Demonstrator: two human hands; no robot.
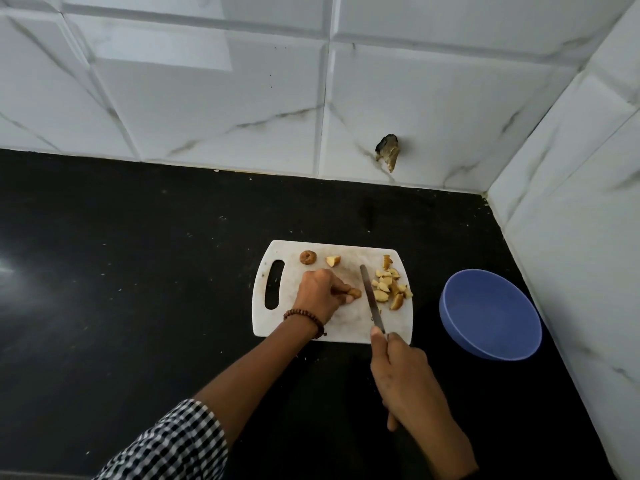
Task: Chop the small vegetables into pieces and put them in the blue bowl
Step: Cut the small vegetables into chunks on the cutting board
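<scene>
A black stone counter [121,271] is bounded by white marble-look wall tiles [207,109] at the far side and on the right. A sleeve of black-and-white check [173,445] is seen at the near left, and a brown bead bracelet [306,318] is worn at the left wrist. A white plastic cutting board [287,327], with a slot handle at its left end, lies on the counter. The left hand [320,296] is curled on the board, and a small brown vegetable [354,293] is pinched under its fingertips. At the far edge of the board a whole round brown vegetable [308,257] and a single cut piece [333,261] are seen. A steel knife [372,299] is held closed in the right hand [405,379], its blade lying just right of the pinched vegetable. A heap of cut pale-yellow pieces [389,289] lies on the right part of the board. A round blue plastic bowl [490,313] stands on the counter, right of the board and apart from it.
</scene>
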